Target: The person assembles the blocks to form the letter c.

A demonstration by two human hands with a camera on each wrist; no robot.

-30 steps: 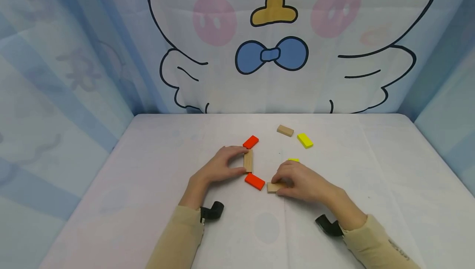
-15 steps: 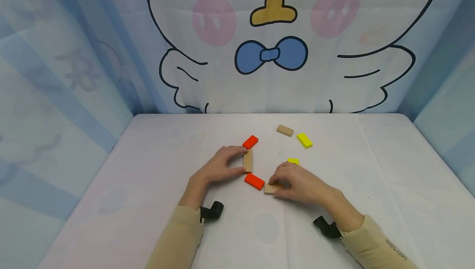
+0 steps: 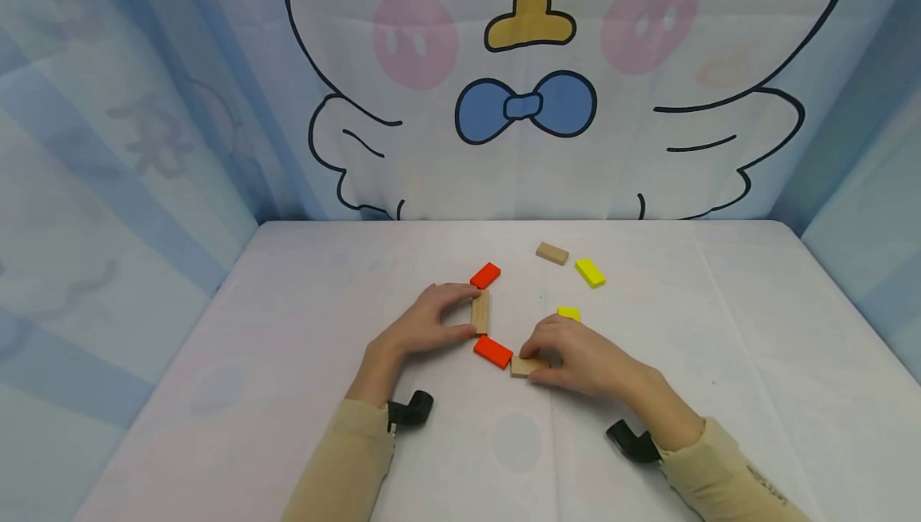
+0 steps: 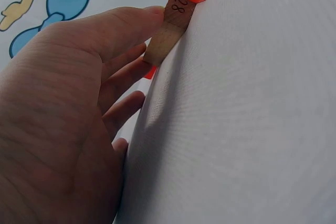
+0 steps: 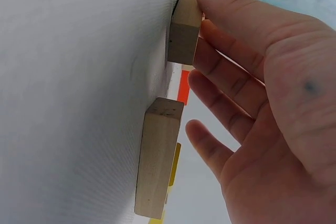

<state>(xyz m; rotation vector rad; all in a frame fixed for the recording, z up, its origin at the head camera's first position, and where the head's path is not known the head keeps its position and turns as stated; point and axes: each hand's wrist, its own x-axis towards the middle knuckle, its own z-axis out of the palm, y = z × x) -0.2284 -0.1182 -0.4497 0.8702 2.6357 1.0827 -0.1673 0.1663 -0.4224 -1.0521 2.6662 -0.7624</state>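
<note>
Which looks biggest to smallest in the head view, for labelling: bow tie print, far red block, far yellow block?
1. bow tie print, largest.
2-3. far red block and far yellow block look alike; not ranked.

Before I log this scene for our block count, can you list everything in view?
Red blocks: 2, red, one beyond the left hand's fingertips, one between the hands.
Plain wooden blocks: 3, tan, one far centre, one at the left hand, one at the right hand.
Yellow blocks: 2, yellow, one far right, one just behind the right hand.
Table: 1, white cloth.
Backdrop: 1, cartoon bird curtain.
Left hand: pinches the upright-lying tan block.
Right hand: pinches the near tan block.
</note>
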